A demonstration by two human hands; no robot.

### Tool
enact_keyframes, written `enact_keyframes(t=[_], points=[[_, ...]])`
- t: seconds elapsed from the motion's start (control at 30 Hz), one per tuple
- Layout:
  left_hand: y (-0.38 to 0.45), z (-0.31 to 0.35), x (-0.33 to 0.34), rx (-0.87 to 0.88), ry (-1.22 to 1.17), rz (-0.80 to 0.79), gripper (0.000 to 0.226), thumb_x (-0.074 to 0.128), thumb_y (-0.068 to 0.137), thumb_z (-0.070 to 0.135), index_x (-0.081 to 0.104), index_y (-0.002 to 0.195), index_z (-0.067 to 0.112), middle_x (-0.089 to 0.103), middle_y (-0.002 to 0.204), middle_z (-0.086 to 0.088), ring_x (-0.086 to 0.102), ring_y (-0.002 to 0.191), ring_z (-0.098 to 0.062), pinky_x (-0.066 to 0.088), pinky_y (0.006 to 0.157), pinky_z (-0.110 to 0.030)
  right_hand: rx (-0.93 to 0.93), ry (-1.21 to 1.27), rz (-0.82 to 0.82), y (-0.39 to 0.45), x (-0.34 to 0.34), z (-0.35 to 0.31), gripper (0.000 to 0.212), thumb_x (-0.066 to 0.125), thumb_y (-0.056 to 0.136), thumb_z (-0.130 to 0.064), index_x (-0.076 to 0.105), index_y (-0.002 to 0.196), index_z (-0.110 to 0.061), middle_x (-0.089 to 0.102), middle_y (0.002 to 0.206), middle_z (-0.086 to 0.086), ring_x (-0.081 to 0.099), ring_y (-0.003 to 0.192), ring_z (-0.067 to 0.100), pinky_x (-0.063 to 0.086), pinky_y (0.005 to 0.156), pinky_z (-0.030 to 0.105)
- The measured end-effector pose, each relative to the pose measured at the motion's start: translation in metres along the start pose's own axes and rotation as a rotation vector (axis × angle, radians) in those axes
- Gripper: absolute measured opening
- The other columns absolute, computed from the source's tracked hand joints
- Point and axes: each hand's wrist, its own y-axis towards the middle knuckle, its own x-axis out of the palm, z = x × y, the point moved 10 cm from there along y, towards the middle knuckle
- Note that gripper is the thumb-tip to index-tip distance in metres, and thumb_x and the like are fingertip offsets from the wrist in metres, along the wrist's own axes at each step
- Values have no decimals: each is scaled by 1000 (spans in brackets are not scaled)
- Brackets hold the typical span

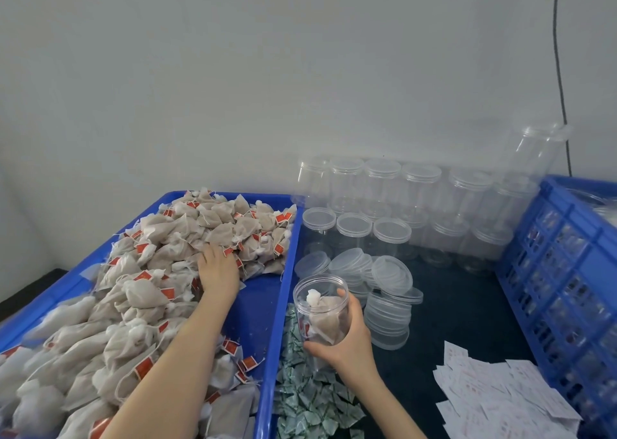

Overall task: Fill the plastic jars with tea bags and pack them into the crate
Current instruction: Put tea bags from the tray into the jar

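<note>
Beside the blue plastic tray (283,291), an open clear plastic jar (322,308) is held in the right hand's (347,341) curled fingers (344,296); the left hand's (218,273) fingers are buried among grey tea bags (150,271), spread undetermined.

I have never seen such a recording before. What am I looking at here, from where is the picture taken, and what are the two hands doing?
There is no machine: a person works with bare hands, filmed by one camera worn on the head, looking down. The left hand reaches into the pile of beige mesh tea bags with red tags in the shallow blue plastic tray. The right hand grips an open clear plastic jar, already holding a few tea bags. Behind stand empty lidded clear jars and loose clear lids. Small green-and-white packets and white paper sachets lie near. The blue slatted crate is at the right.
</note>
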Motion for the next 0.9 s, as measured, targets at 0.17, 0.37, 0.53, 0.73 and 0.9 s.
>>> enact_keyframes(t=[0.17, 0.37, 0.53, 0.73, 0.9], points=[[6, 0, 2, 27, -5, -25, 45, 42, 96, 18, 38, 141, 12, 39, 144, -12, 32, 136, -27, 26, 110, -40, -8, 0, 1, 0, -1, 0, 99, 90, 48, -31, 39, 131, -45, 53, 121, -38, 52, 117, -10, 45, 90, 6], [15, 19, -10, 114, -53, 27, 27, 51, 93, 22, 66, 115, 18, 15, 157, -14, 11, 145, -32, 13, 117, -46, -11, -5, -15, 2, 1, 0, 98, 91, 48, -30, 39, 129, -48, 53, 121, -39, 51, 117, -12, 44, 88, 4], [36, 44, 8, 218, -96, -119, 31, 47, 95, 25, 61, 120, 16, -7, 159, -15, -7, 147, -33, 5, 117, -48, -20, -23, -6, 7, -2, -5, 97, 91, 47, -30, 39, 123, -60, 52, 122, -40, 51, 117, -14, 43, 86, 2], [43, 48, 9, 227, 28, -163, 40, 51, 94, 21, 52, 134, 13, -1, 159, -19, 2, 146, -35, 7, 118, -50, -20, -29, 7, 12, -9, -6, 100, 93, 45, -37, 38, 126, -54, 52, 121, -40, 50, 117, -14, 43, 87, 3], [36, 38, -28, 180, -113, -26, 30, 45, 95, 7, 57, 121, 7, 52, 133, -13, 52, 119, -28, 44, 96, -35, -26, -31, 4, 11, -9, -6, 100, 92, 46, -35, 40, 131, -45, 53, 123, -37, 51, 119, -9, 44, 92, 6]])
